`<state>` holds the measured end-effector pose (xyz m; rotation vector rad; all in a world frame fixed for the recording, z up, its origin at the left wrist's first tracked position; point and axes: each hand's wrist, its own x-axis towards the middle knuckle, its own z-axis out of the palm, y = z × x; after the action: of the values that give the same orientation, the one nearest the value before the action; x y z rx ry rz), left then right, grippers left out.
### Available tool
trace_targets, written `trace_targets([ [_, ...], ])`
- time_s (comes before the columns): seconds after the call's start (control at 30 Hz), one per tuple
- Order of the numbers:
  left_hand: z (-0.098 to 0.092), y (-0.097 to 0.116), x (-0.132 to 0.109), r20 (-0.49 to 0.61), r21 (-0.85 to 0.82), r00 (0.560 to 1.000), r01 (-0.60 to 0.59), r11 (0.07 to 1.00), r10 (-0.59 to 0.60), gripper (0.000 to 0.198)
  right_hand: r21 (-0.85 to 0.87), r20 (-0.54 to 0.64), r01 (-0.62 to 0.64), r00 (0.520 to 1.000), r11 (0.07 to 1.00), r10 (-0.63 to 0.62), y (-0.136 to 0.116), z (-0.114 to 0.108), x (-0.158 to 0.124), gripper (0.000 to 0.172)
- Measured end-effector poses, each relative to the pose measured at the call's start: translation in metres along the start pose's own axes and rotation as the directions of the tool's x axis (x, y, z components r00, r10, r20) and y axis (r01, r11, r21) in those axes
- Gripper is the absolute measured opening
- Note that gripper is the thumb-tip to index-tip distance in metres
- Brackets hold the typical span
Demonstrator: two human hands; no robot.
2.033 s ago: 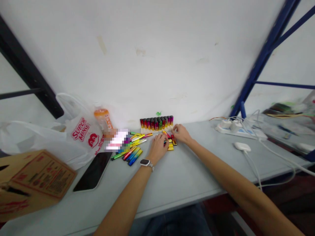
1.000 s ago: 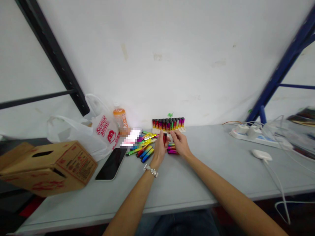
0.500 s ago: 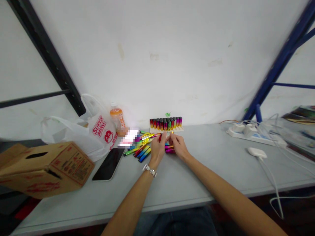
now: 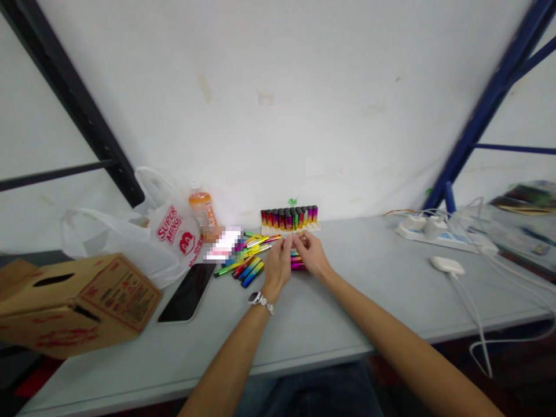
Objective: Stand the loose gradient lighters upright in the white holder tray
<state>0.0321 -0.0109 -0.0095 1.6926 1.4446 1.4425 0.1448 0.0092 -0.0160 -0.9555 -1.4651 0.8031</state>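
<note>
My left hand (image 4: pixel 277 265), with a silver watch (image 4: pixel 261 301) at its wrist, has its fingers bent in a pinch. My right hand (image 4: pixel 313 253) meets it fingertip to fingertip, also pinching. Anything between the fingertips is too small and hidden to name. Under and between the hands lie shiny pink-purple tubes (image 4: pixel 297 266). Left of my left hand is a loose pile of metallic multicoloured tubes (image 4: pixel 252 272). Just beyond my fingertips, rows of black-topped coloured tubes (image 4: pixel 289 219) stand upright in a pale holder (image 4: pixel 316 227).
On the left are a cardboard box (image 4: pixel 117 301), a dark-screened phone (image 4: pixel 187 294), a white plastic bag (image 4: pixel 169 243) and an orange drink bottle (image 4: pixel 202 211). A power strip (image 4: pixel 443 238) and a white charger (image 4: pixel 447 265) with cables lie right. A wall rises behind the table.
The view has shifted slightly to the right. My fingertips have drawn closer together, and the red and gold bits seen at them before are now hardly visible.
</note>
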Motion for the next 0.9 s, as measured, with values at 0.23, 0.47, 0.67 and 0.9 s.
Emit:
trace_targets([
  [0.23,0.011,-0.005,-0.005,0.130,0.150,0.978,-0.184,0.971,0.165,0.043,0.012,-0.110,-0.050,0.993,0.999,0.051,0.001,-0.007,0.007,0.030],
  [0.47,0.021,0.002,0.002,0.204,0.201,0.956,-0.250,0.947,0.209,0.053,0.452,0.032,-0.308,0.943,0.837,0.330,0.001,-0.032,0.012,0.038],
  [0.67,0.031,-0.001,0.016,0.239,0.168,0.939,-0.289,0.942,0.245,0.052,0.496,-0.025,-0.262,0.949,0.828,0.315,0.016,-0.059,0.031,0.037],
  [0.9,0.024,-0.023,0.017,0.250,0.283,0.922,-0.363,0.888,0.297,0.023,-0.157,-0.071,0.011,0.997,0.988,-0.022,0.025,-0.097,0.098,0.020],
])
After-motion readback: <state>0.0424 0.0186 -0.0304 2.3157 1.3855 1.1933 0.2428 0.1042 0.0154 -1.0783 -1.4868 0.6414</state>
